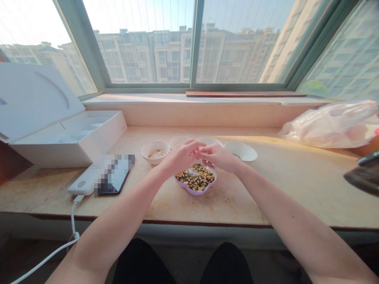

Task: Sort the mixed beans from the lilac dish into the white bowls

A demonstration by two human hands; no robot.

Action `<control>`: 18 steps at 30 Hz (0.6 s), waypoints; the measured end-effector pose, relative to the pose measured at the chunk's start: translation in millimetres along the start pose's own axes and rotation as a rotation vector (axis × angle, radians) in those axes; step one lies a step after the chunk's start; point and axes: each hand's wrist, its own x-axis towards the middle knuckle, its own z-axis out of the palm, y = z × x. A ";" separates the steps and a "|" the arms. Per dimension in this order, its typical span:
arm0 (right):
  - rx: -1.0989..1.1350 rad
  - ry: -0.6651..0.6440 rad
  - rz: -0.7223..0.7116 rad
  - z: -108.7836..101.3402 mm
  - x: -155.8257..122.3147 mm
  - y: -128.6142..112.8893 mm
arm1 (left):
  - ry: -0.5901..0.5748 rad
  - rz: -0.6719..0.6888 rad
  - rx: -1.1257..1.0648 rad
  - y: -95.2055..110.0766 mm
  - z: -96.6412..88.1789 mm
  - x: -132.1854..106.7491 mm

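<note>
A pink flower-shaped dish (189, 188) full of mixed dark and yellow beans sits on the stone sill in front of me. My left hand (179, 156) and my right hand (218, 156) hover just above its far edge, fingertips nearly meeting. Both hands have curled, pinched fingers; whatever they hold is too small to make out. Behind them stand several small white bowls: one at the left (155, 151) holds pale and reddish bits, one at the right (241, 151) holds a few dark bits, and two in the middle are partly hidden by my hands.
An open white box (71, 136) with its lid raised stands at the left. A white power bank (85, 179) with a cable and a phone (114, 179) lie beside it. A plastic bag (331, 124) lies at the right, and a dark object (363, 175) at the right edge.
</note>
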 end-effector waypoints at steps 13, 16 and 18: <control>-0.320 0.519 -0.129 -9.2 5.8 1.5 | -0.186 -0.207 0.196 15.8 -10.2 -2.7; -0.503 0.647 -0.088 -19.1 7.8 7.3 | -0.492 -0.096 0.159 26.2 -14.7 -1.7; -0.581 0.680 -0.067 -24.0 8.8 11.7 | -0.650 -0.051 0.131 31.8 -15.9 -0.5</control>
